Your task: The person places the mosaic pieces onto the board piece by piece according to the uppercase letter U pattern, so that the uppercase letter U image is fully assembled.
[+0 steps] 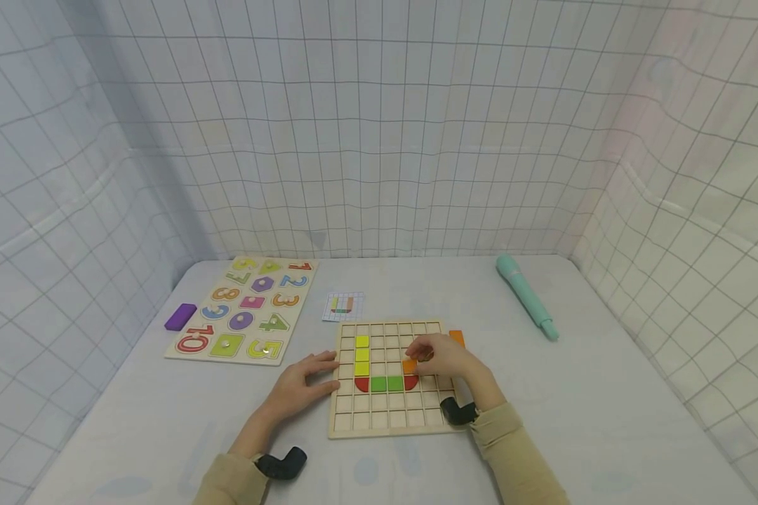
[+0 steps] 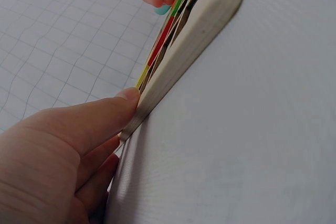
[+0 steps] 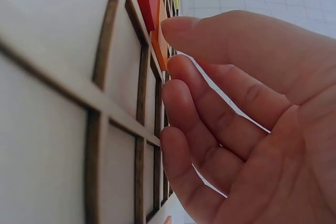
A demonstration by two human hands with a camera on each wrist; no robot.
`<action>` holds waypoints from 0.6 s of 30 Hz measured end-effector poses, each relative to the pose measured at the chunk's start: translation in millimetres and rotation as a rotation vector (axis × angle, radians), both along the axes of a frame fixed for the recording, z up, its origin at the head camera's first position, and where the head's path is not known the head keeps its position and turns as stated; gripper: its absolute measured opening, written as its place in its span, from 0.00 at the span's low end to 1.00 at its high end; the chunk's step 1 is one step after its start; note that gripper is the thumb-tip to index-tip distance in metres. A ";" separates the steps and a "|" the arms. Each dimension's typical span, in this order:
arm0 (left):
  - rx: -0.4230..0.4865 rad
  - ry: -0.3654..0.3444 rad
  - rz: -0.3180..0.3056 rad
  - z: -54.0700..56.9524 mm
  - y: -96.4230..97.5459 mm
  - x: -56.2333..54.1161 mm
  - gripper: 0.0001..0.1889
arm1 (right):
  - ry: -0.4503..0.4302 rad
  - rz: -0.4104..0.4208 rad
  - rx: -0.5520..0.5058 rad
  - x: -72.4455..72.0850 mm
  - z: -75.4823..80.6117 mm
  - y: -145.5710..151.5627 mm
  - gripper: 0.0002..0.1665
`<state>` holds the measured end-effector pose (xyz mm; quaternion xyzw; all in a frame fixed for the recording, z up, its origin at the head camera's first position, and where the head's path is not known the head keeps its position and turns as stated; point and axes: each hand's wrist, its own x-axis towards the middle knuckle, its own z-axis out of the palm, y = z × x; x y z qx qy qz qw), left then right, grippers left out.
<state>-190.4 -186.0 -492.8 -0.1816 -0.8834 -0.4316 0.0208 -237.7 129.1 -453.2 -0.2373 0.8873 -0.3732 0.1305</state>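
Note:
A wooden grid board (image 1: pixel 379 421) lies on the table, holding yellow square tiles (image 1: pixel 362 355), green square tiles (image 1: pixel 387 384) and two red rounded corner tiles (image 1: pixel 362 384). My right hand (image 1: pixel 443 355) is over the board's right part, its thumb and fingertips at an orange square tile (image 1: pixel 409 367) above the right red corner. In the right wrist view the thumb meets this orange tile (image 3: pixel 159 43), the other fingers bent beside it. My left hand (image 1: pixel 300 384) rests at the board's left edge, fingers spread; its thumb (image 2: pixel 128 95) touches the rim in the left wrist view.
More orange tiles (image 1: pixel 457 337) lie by the board's right edge. Behind the board is a small pattern card (image 1: pixel 343 306). A number puzzle board (image 1: pixel 243 312) and a purple block (image 1: pixel 180 317) occupy the left; a teal wand-shaped object (image 1: pixel 526 297) lies at right. Grid-patterned walls enclose the table.

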 end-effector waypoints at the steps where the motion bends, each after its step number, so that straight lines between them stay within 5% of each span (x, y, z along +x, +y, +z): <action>1: 0.001 0.000 0.000 -0.2 -0.1 -0.1 0.23 | -0.003 -0.004 0.002 0.0 0.1 0.1 0.13; 18: 0.007 -0.023 0.009 -0.2 0.5 0.1 0.23 | -0.014 0.009 -0.034 -1.3 3.2 5.5 0.14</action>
